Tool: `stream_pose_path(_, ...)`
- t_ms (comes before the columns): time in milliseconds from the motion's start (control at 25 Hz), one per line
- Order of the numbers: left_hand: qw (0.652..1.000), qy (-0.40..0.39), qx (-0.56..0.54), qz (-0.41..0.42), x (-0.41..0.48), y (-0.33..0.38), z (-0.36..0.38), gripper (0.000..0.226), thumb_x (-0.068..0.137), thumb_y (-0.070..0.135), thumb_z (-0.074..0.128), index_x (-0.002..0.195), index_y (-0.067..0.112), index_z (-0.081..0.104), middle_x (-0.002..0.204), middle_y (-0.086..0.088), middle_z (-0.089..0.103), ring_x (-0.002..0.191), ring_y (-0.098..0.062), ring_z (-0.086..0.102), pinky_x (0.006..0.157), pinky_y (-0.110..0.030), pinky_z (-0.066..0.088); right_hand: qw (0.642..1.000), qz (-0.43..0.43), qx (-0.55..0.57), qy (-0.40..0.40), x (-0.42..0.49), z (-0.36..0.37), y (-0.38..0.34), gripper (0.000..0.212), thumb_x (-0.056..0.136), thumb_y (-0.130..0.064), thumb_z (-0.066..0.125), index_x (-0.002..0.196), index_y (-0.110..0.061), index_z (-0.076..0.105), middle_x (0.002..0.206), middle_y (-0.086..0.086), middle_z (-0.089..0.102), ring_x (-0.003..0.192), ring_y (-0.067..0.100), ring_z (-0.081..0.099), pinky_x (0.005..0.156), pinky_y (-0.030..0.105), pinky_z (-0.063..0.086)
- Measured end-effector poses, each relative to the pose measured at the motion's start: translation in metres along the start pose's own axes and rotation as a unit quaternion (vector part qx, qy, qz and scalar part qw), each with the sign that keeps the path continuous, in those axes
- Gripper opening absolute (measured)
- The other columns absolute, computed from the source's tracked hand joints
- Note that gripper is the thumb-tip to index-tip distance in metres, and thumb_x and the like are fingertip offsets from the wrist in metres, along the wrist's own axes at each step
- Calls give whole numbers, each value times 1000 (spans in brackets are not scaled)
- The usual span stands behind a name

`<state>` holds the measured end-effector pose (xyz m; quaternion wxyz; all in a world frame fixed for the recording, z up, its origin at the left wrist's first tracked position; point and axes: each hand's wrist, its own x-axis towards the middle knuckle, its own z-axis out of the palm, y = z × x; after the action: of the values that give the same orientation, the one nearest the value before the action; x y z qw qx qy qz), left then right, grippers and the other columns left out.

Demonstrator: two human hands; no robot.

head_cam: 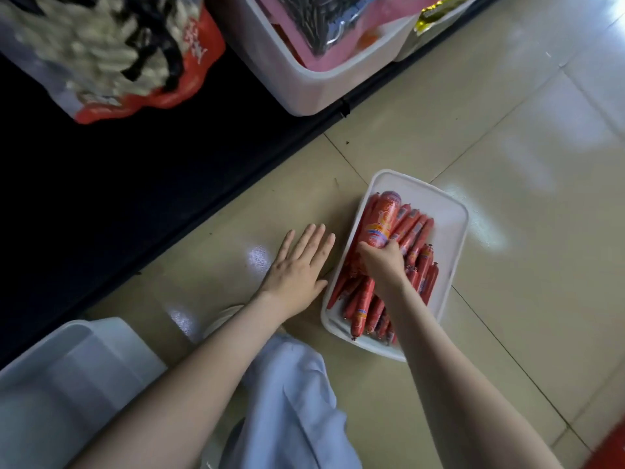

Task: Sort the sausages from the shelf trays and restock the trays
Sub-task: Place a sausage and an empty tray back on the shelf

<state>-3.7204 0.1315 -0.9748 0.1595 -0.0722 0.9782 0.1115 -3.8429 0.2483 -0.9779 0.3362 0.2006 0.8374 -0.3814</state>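
Observation:
A white tray (pixel 446 211) lies on the tiled floor, filled with several thin red sausages (pixel 417 231). My right hand (pixel 384 262) grips the near end of a thick red sausage (pixel 384 220) that lies on top of the thin ones, pointing away from me. My left hand (pixel 301 265) rests flat on the floor just left of the tray, fingers straight and spread, holding nothing. A second white tray (pixel 67 360) sits at the lower left beside my knee and looks empty.
A dark shelf base (pixel 135 184) runs diagonally across the left. On it stand a white bin (pixel 297 82) with pink packets and a red-and-white snack bag (pixel 111 52). My knee in light blue cloth (pixel 291 401) is at the bottom centre.

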Motion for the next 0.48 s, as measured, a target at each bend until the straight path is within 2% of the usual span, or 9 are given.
stream_pose_path(40,999,31,-21,-2,-8,-5,-4,82,95,36,50,148,18,-11,159,-10,-6,147,-25,-4,115,-41,-9,997,12,62,-35,-7,-9,-4,34,78,-18,62,105,1,54,84,13,62,73,27,61,70,38,52)
stream_pose_path(80,996,72,-51,-3,-18,-8,-14,82,93,29,54,148,20,-6,159,-12,2,147,-27,3,117,-43,-2,990,17,116,-83,-17,-18,-6,25,84,-10,59,104,4,54,80,15,60,71,28,59,69,39,50)
stream_pose_path(160,984,87,-151,-31,-30,-8,-38,76,95,20,51,151,25,1,159,-10,10,146,-25,11,118,-40,11,970,17,175,-170,-50,-39,-9,18,91,-5,54,108,3,54,88,19,61,81,32,60,83,44,51)
stream_pose_path(200,959,66,-265,-77,-35,-4,-54,68,97,21,48,152,25,9,158,-7,17,144,-22,19,116,-35,18,963,7,187,-193,-70,-47,-8,18,93,-6,54,109,1,54,95,20,62,88,32,60,90,47,49)
stream_pose_path(240,903,31,-405,-140,-36,3,-70,60,98,24,48,151,24,21,153,-6,29,138,-19,31,112,-31,26,959,-11,190,-208,-87,-51,-7,20,93,-6,53,113,-1,54,99,19,63,91,31,61,94,48,47)
stream_pose_path(320,719,-35,-661,-211,-44,21,-104,47,96,31,53,141,22,40,137,-3,51,118,-15,53,103,-31,41,953,-62,181,-234,-120,-54,-7,27,92,-7,55,120,-5,54,102,15,64,92,27,62,94,48,47)
stream_pose_path(360,647,-52,-729,-217,-49,26,-119,42,96,29,54,136,20,46,128,-3,58,109,-14,59,98,-32,46,949,-88,171,-248,-134,-53,-8,31,91,-8,58,122,-9,54,104,13,66,92,25,63,93,47,49)
stream_pose_path(400,605,-52,-765,-213,-56,29,-131,36,95,23,56,131,19,50,119,-3,63,100,-15,64,92,-32,50,943,-115,158,-268,-147,-54,-12,35,90,-9,60,124,-13,54,107,10,67,93,23,65,92,44,50)
stream_pose_path(480,570,-20,-792,-219,-79,29,-155,31,92,9,59,120,22,53,104,-5,68,86,-15,69,78,-29,56,931,-170,104,-307,-177,-59,-28,41,89,-13,64,128,-20,51,111,7,66,97,21,66,89,37,53)
